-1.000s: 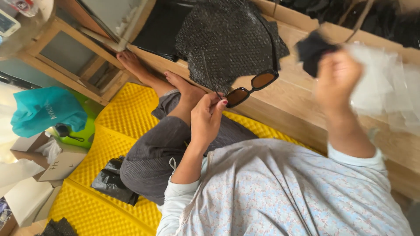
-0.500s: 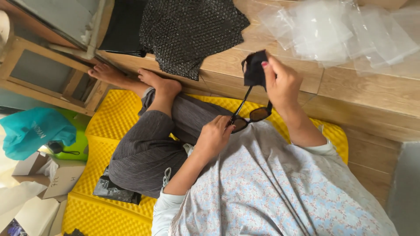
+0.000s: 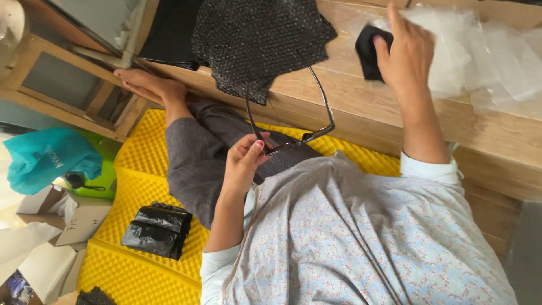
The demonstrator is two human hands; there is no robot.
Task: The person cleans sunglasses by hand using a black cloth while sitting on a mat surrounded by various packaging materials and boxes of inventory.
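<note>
**Glasses in left hand, cloth in right**

Landmark: wooden ledge [image 3: 361, 107].

Left hand [image 3: 244, 161], below the ledge and over the lap: fingers closed on the front of a pair of dark glasses [image 3: 293, 133]. Both temple arms stand open and rise toward the ledge, their tips reaching the black bubble wrap [image 3: 257, 42] that lies on it and hangs over its edge.

Right hand [image 3: 409, 48], raised above the ledge: fingers pinch a small black cloth [image 3: 368, 51]. The hand is just in front of a pile of clear plastic bags [image 3: 485, 56] lying on the ledge.

The person sits on a yellow mat [image 3: 141, 186] below the ledge, bare feet [image 3: 148, 86] against the ledge's base. On the mat, near the knee: a black bag [image 3: 157, 229]. Left of the mat: a teal bag [image 3: 48, 158] and cardboard boxes [image 3: 79, 217].
</note>
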